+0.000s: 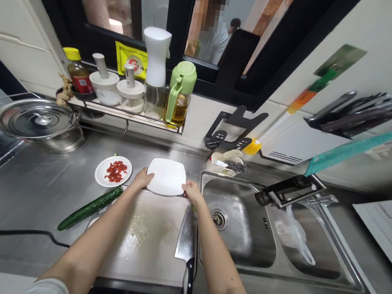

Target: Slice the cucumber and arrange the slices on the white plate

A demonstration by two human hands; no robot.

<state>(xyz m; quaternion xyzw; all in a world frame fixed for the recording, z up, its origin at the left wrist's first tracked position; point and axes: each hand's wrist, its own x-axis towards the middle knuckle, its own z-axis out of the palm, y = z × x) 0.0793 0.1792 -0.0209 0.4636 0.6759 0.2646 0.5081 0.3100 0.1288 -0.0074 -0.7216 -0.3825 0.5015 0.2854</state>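
Note:
My left hand (144, 178) and my right hand (192, 190) grip opposite edges of a white squarish plate (166, 177), which looks bare on top. The plate is at the far edge of a wet white cutting board (147, 237). A kitchen knife (187, 243) with a black handle lies along the board's right side, its handle jutting over the front. To the left of the board rests a whole cucumber (90, 207). Beyond the cucumber, a round white plate (101, 178) holds chopped red pieces (116, 171).
A double sink (243, 226) lies at the right, with a plastic bag (295, 234) in its far basin. Condiment jars and an oil bottle (179, 98) line a wall shelf. A lidded steel pot (39, 120) stands back left. A black cable (16, 233) crosses the counter.

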